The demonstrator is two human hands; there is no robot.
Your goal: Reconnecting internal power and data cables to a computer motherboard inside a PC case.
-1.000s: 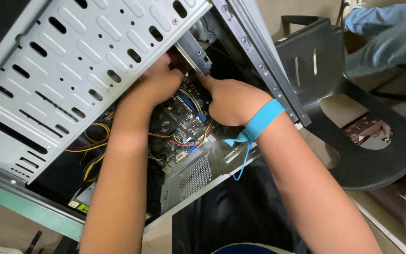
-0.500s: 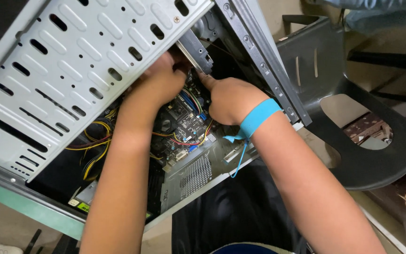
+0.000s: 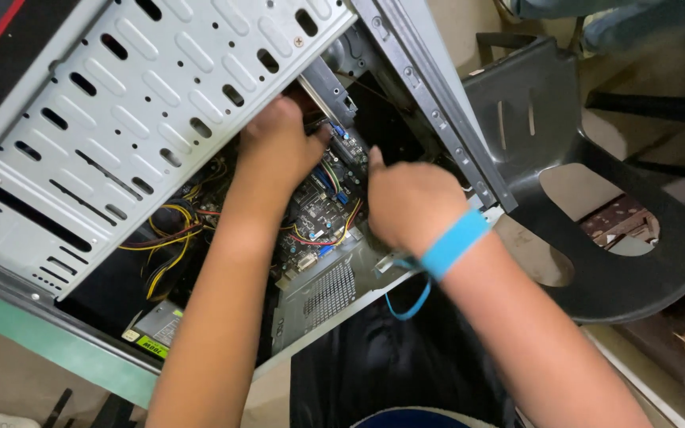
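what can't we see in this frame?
Head view only:
- Left hand fingertips: tucked under the perforated metal drive cage.
- Right hand fingers: curled away, any held thing hidden.
- Motherboard: mostly behind both arms; parts too small.
- Dark plastic chair: partly hidden by the case frame.

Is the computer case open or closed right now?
Open. The computer case has no side panel; its motherboard and cables show, with the left hand reaching inside.

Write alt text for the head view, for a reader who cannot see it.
Two bare hands reach into an open computer case: the left hand deep by the circuit board, the right hand, with a blue wrist strap, beside it. A grey plastic chair stands alongside.
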